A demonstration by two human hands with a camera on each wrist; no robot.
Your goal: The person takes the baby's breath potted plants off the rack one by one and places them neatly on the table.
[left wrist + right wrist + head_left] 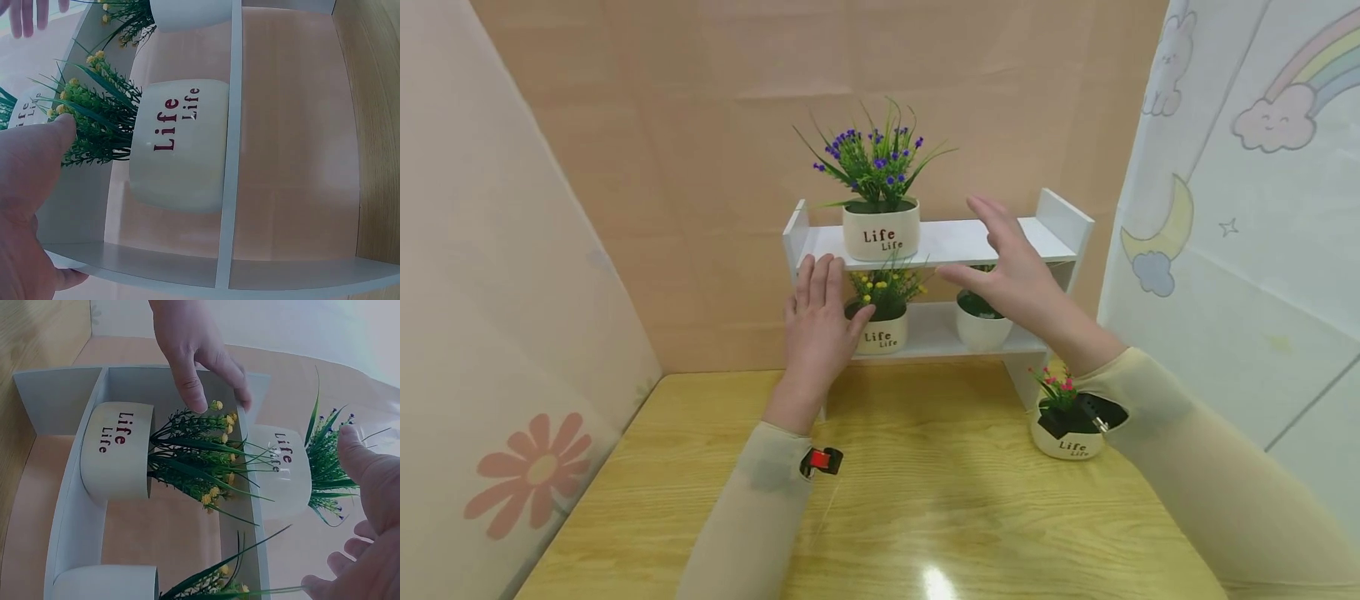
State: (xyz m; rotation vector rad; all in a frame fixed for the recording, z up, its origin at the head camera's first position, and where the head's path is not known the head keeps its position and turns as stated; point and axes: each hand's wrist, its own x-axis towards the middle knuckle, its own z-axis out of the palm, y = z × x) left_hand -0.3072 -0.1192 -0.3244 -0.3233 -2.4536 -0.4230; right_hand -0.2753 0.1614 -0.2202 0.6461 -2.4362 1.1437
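Note:
A white two-tier shelf (947,242) stands on the table. On its top board sits a cream "Life" pot with purple flowers (880,229). Below it is a "Life" pot with yellow flowers (880,333), and to the right a rounder white pot (983,325), partly hidden. My left hand (820,325) rests against the shelf's left end, fingers extended, thumb before the yellow flowers; the left wrist view shows a fingertip (70,279) at the side panel. My right hand (1018,279) hovers before the shelf's right half, thumb and fingers spread, holding nothing.
A "Life" pot with pink flowers (1067,437) stands on the wooden table (925,483) by the shelf's right foot, partly behind my right wrist. A patterned wall panel (1240,275) rises at the right, another (512,333) at the left.

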